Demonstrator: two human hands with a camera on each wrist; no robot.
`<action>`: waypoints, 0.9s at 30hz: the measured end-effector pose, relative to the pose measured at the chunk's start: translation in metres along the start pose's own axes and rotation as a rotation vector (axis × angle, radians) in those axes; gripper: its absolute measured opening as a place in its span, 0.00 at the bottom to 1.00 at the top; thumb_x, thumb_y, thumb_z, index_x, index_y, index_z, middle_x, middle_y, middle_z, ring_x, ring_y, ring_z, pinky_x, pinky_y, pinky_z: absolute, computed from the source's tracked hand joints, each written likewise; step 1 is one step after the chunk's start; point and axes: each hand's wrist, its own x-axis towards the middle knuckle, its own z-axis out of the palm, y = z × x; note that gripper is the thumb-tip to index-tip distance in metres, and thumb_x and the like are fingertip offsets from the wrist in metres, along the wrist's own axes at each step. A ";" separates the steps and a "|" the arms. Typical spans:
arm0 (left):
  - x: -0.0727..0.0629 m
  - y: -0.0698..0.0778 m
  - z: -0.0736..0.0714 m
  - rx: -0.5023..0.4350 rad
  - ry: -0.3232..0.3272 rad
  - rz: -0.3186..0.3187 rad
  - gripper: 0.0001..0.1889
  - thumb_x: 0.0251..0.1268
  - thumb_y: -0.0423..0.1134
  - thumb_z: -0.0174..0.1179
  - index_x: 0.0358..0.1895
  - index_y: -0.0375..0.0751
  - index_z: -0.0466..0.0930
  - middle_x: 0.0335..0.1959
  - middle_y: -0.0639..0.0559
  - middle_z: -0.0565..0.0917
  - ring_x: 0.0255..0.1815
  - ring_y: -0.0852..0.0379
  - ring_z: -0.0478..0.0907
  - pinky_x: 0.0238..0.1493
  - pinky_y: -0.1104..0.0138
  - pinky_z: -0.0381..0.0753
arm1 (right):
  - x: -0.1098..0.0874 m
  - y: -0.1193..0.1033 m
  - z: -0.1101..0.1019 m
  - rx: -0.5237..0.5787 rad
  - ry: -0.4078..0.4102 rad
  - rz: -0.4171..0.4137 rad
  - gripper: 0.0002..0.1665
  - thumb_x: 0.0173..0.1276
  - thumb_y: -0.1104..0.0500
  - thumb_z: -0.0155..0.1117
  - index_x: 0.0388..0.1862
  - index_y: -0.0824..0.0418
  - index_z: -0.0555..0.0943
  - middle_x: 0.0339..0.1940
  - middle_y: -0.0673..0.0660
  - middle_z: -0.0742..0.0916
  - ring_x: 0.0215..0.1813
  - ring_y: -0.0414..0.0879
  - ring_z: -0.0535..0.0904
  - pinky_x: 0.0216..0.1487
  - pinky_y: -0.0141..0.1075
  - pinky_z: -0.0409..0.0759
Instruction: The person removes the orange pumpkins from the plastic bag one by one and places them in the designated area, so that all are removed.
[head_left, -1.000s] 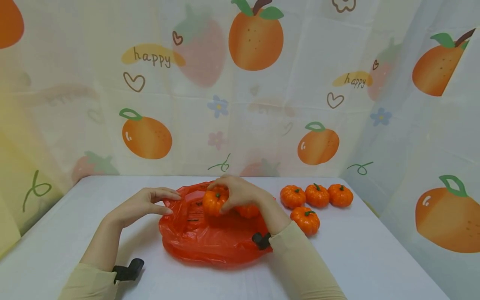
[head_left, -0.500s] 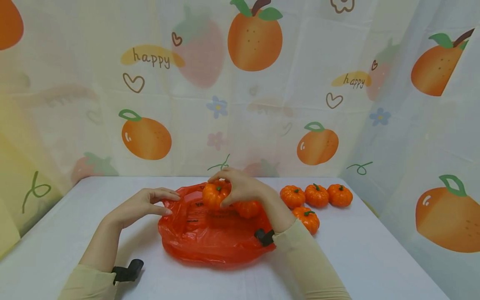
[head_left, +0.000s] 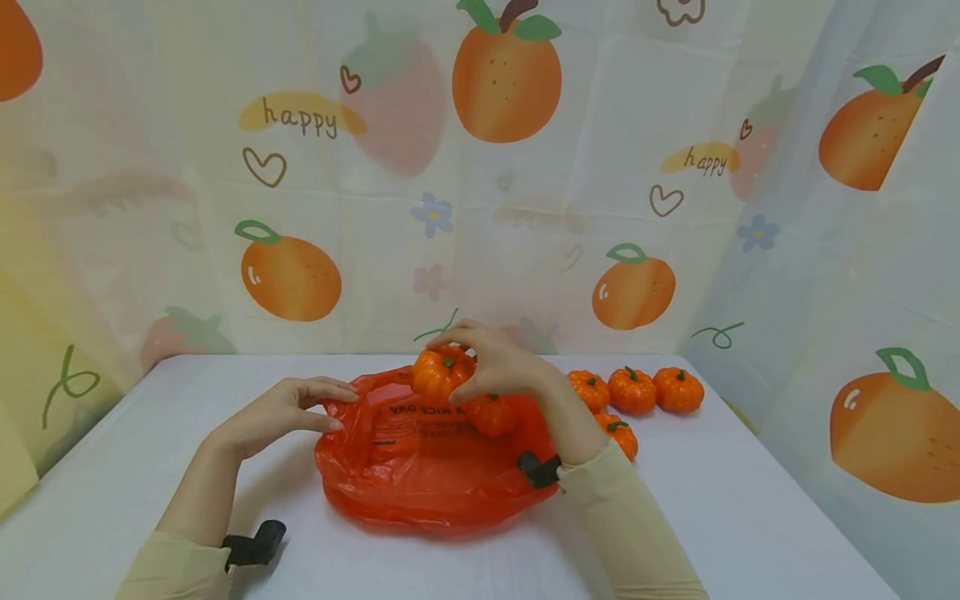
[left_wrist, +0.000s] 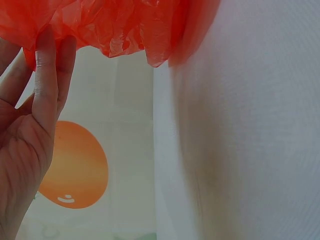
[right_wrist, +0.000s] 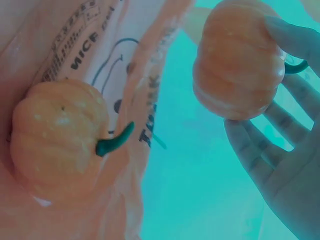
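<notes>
A red plastic bag lies on the table with its mouth spread wide and printing on its inner side. At its left rim, my left hand holds the plastic between thumb and fingers; the fingertips meet crumpled film in the left wrist view. Over the bag's far side, my right hand grips a small orange pumpkin with a green stem. The right wrist view has this pumpkin raised in the fingers. A second pumpkin sits inside the bag, partly hidden by the right wrist.
To the right of the bag, several small pumpkins stand on the white table, one partly behind the right sleeve. A fruit-printed curtain hangs behind the table. Black wrist cameras are strapped to both wrists.
My right hand has risen and drifted slightly right, lifting the pumpkin from within the bag to above its far rim. The pumpkin inside is now more visible. The left hand has barely moved.
</notes>
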 end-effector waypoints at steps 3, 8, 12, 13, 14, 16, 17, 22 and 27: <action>0.000 0.000 0.001 -0.003 -0.001 0.001 0.20 0.62 0.40 0.64 0.58 0.43 0.82 0.69 0.38 0.72 0.72 0.40 0.64 0.53 0.66 0.80 | -0.004 0.001 -0.005 -0.006 0.027 -0.005 0.39 0.51 0.58 0.79 0.64 0.46 0.77 0.62 0.48 0.76 0.60 0.47 0.74 0.56 0.42 0.78; 0.001 -0.001 0.001 -0.014 0.000 0.005 0.20 0.62 0.40 0.65 0.58 0.42 0.82 0.69 0.37 0.72 0.62 0.73 0.69 0.52 0.68 0.81 | -0.011 0.000 -0.013 -0.032 0.081 -0.017 0.39 0.50 0.56 0.80 0.63 0.46 0.78 0.61 0.48 0.77 0.58 0.46 0.74 0.55 0.42 0.79; 0.001 -0.002 0.001 -0.018 -0.003 0.012 0.20 0.62 0.40 0.64 0.58 0.42 0.82 0.69 0.36 0.72 0.56 0.83 0.68 0.51 0.69 0.81 | -0.016 -0.001 -0.018 -0.058 0.111 -0.026 0.38 0.49 0.56 0.80 0.62 0.45 0.78 0.60 0.48 0.78 0.56 0.45 0.75 0.54 0.42 0.79; 0.001 -0.002 0.001 -0.017 -0.002 0.013 0.20 0.62 0.40 0.64 0.58 0.42 0.82 0.69 0.36 0.72 0.56 0.83 0.68 0.51 0.69 0.81 | -0.017 -0.002 -0.019 -0.058 0.114 -0.027 0.38 0.50 0.56 0.80 0.62 0.45 0.78 0.60 0.48 0.78 0.56 0.45 0.75 0.54 0.42 0.79; 0.001 -0.002 0.001 -0.017 -0.002 0.013 0.20 0.62 0.40 0.64 0.58 0.43 0.82 0.69 0.36 0.72 0.56 0.82 0.68 0.51 0.69 0.81 | -0.018 -0.002 -0.020 -0.053 0.113 -0.027 0.38 0.50 0.56 0.80 0.62 0.45 0.78 0.60 0.48 0.78 0.56 0.46 0.75 0.54 0.41 0.79; 0.001 -0.002 0.001 -0.014 0.000 0.011 0.20 0.62 0.40 0.65 0.58 0.43 0.82 0.69 0.37 0.72 0.57 0.82 0.67 0.51 0.69 0.81 | -0.021 -0.002 -0.022 -0.041 0.112 -0.027 0.38 0.51 0.57 0.79 0.63 0.46 0.78 0.60 0.49 0.78 0.56 0.46 0.74 0.53 0.41 0.78; 0.001 -0.002 0.001 -0.012 0.001 0.010 0.20 0.62 0.40 0.65 0.58 0.43 0.82 0.69 0.37 0.72 0.57 0.81 0.67 0.51 0.69 0.81 | -0.022 -0.002 -0.023 -0.039 0.112 -0.027 0.38 0.51 0.57 0.79 0.63 0.46 0.78 0.60 0.49 0.78 0.56 0.46 0.74 0.53 0.41 0.78; 0.000 -0.002 0.001 -0.010 0.000 0.007 0.20 0.62 0.40 0.64 0.58 0.43 0.82 0.69 0.37 0.72 0.57 0.81 0.67 0.51 0.69 0.81 | -0.030 0.000 -0.026 -0.034 0.116 -0.024 0.38 0.52 0.57 0.78 0.64 0.46 0.77 0.59 0.48 0.77 0.58 0.47 0.73 0.53 0.41 0.77; 0.000 -0.002 0.001 -0.005 -0.004 0.009 0.20 0.62 0.40 0.64 0.58 0.43 0.82 0.69 0.37 0.72 0.56 0.83 0.67 0.51 0.69 0.81 | -0.040 0.005 -0.030 -0.047 0.145 -0.025 0.39 0.51 0.57 0.79 0.64 0.46 0.77 0.59 0.47 0.77 0.56 0.46 0.73 0.53 0.42 0.77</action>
